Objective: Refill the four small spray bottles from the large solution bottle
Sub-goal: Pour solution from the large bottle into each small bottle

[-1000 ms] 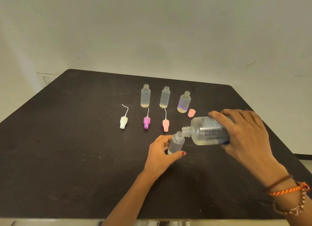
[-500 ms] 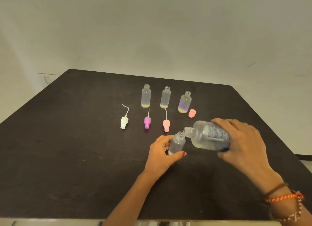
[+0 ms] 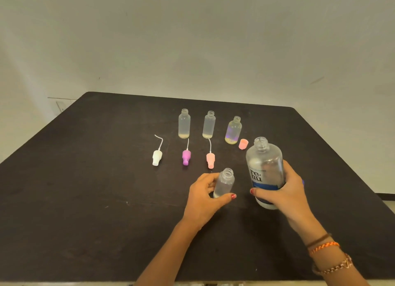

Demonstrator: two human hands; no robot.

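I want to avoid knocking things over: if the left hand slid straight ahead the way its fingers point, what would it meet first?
Probably the pink spray pump head, lying just beyond the left hand and its small frosted plastic bottle; depth is uncertain.

Hands on two uncapped bottles

The left hand reaches in from six o'clock, thumb and fingers curled round a small bottle. At its three o'clock, the right hand grips the upright large solution bottle; bracelets circle that wrist.
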